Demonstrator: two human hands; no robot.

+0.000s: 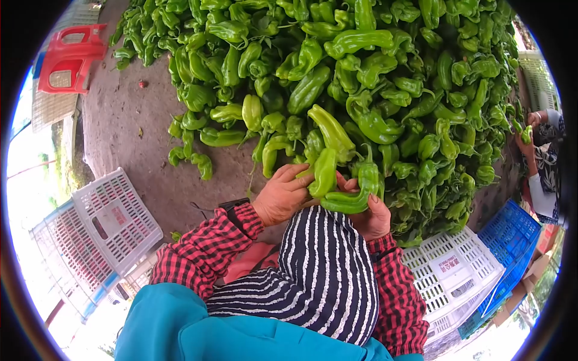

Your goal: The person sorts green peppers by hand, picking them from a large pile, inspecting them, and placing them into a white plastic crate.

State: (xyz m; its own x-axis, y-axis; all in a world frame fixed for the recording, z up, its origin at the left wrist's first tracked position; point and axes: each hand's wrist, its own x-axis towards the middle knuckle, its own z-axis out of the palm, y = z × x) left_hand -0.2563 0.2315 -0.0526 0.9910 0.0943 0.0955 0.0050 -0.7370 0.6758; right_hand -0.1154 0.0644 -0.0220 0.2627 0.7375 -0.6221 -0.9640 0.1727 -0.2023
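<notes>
My left hand [284, 194] is closed at the near edge of a big heap of green peppers [415, 96]. Its fingertips go behind a light green pepper [324, 173] and grip it. Beside it, my right hand [370, 218] holds a curved green pepper [364, 189], the thumb pressing its lower side; part of this hand is hidden behind the pepper. The two held peppers touch or overlap above my striped knee. A longer yellow-green pepper [332, 131] lies just beyond them on the heap.
White plastic crates stand at the left [117, 219] and lower right [451, 271], next to a blue crate [509, 237]. A red plastic stool [71, 59] is at the upper left. Another person's hand [528, 141] holds a pepper at the right edge.
</notes>
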